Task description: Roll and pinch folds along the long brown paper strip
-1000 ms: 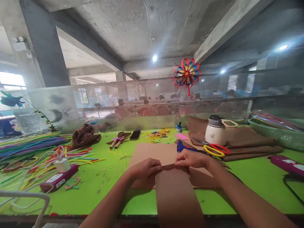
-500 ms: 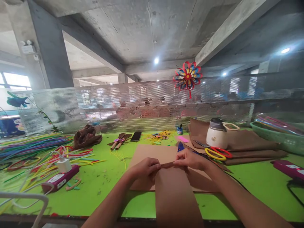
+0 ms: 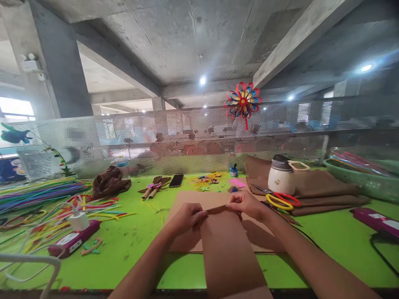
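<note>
A long brown paper strip (image 3: pixel 229 249) runs from the near table edge away from me. My left hand (image 3: pixel 186 216) and my right hand (image 3: pixel 246 204) both pinch its far end, where the paper is folded or rolled over into a narrow edge. The strip lies on a larger brown cardboard sheet (image 3: pixel 199 199) on the green table (image 3: pixel 137 236). Both hands have their fingers closed on the paper.
Red and yellow scissors (image 3: pixel 282 200) and a white jug (image 3: pixel 282 177) rest on folded brown cloth (image 3: pixel 324 187) at the right. Coloured straws (image 3: pixel 46 195), a charger (image 3: pixel 77 220) and a purple box (image 3: pixel 73 242) lie left. A phone (image 3: pixel 176 180) and a perforated screen (image 3: pixel 187 141) stand behind.
Both hands have shifted a little farther from me along the strip, still pinching its far end. The view has tilted slightly.
</note>
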{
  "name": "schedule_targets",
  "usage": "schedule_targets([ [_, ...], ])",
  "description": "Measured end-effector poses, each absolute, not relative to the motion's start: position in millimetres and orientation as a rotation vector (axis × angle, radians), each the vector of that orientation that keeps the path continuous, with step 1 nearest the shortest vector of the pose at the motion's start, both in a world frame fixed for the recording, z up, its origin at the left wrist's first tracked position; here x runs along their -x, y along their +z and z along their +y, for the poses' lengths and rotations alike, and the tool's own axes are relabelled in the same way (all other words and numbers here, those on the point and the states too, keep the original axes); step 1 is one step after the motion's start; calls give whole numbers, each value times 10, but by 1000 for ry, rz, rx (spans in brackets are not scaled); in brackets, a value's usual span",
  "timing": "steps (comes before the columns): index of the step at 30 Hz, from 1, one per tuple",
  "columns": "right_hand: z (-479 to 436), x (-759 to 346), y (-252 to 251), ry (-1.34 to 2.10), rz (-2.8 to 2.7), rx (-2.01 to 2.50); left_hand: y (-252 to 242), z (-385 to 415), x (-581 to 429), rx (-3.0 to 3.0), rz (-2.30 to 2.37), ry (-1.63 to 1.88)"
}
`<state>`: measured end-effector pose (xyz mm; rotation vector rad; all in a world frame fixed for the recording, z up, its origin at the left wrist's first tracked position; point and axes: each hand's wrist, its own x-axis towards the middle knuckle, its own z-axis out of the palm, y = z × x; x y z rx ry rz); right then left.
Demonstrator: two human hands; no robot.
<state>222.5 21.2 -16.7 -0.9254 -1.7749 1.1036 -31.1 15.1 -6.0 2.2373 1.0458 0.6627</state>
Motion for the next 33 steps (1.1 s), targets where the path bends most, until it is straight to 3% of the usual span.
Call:
schedule_targets([
  [26,130,-2250,-26,1200,-1616,791,-104,330,363,-2094,967,872],
  [33,59,-2200,-46,1360,-1516,639,-115,227,283,-1659,693,830],
])
